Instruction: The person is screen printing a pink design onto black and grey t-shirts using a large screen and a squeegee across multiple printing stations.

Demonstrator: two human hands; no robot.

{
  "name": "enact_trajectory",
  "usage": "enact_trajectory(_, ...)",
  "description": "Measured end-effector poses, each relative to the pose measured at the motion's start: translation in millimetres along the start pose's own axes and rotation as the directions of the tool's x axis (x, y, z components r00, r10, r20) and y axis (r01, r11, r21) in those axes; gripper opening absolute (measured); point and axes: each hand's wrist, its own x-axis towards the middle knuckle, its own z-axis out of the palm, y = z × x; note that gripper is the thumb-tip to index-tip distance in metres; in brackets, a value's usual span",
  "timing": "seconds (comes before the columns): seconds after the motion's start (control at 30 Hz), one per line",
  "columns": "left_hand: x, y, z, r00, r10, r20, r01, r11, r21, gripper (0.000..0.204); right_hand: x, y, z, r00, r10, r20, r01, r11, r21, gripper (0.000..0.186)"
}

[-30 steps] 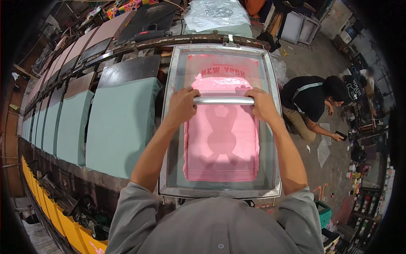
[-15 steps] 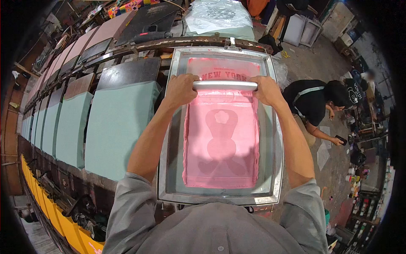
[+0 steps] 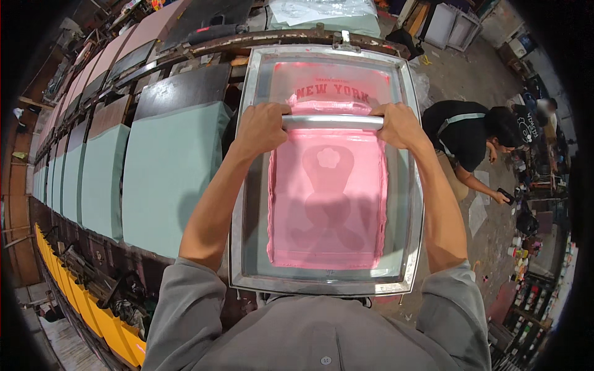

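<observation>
A silver-framed printing screen lies in front of me. Pink ink covers much of its mesh, over a darker figure-like shape. Across the upper part of the screen sits a squeegee with a pale metal handle, just nearer to me than an arc of lettering on the mesh. My left hand is closed around the handle's left end, and my right hand grips the right end. Both arms reach forward. The squeegee's blade is hidden beneath the handle.
Pale green fabric pieces lie on boards in a row to the left. Yellow panels line the lower left. A person in black bends at the right, holding a dark object. A metal rail runs behind the screen.
The squeegee has moved toward me across the screen, widening its gap from the lettering. Pink ink shows behind it. My view has shifted slightly, and both hands keep their grip.
</observation>
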Motion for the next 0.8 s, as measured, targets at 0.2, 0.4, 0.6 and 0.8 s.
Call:
enact_trajectory(0.2, -38.6, 17.5, -4.6, 0.997, -0.023, 0.077, 0.028, 0.998, -0.058, 0.025, -44.8, -23.4, -5.0, 0.994, 0.057, 0.095, -0.064, 0.995, 0.078, 0.031)
enact_trajectory(0.4, -90.3, 36.5, -8.8, 0.995, -0.046, 0.088, 0.057, 0.99, -0.129, 0.021, -95.4, -47.4, 1.0, 0.995, 0.054, 0.087, -0.065, 0.99, 0.128, 0.031)
enact_trajectory(0.6, -142.3, 61.5, -16.5, 0.986, -0.059, 0.157, 0.084, 0.984, -0.155, 0.021, -153.7, -68.2, 8.9, 0.995, 0.047, 0.091, -0.062, 0.984, 0.165, 0.029)
enact_trajectory(0.8, -200.5, 81.6, -13.4, 0.981, -0.067, 0.184, 0.103, 0.976, -0.193, 0.028, -208.4, -93.2, 13.7, 0.989, 0.079, 0.125, -0.104, 0.971, 0.213, 0.035)
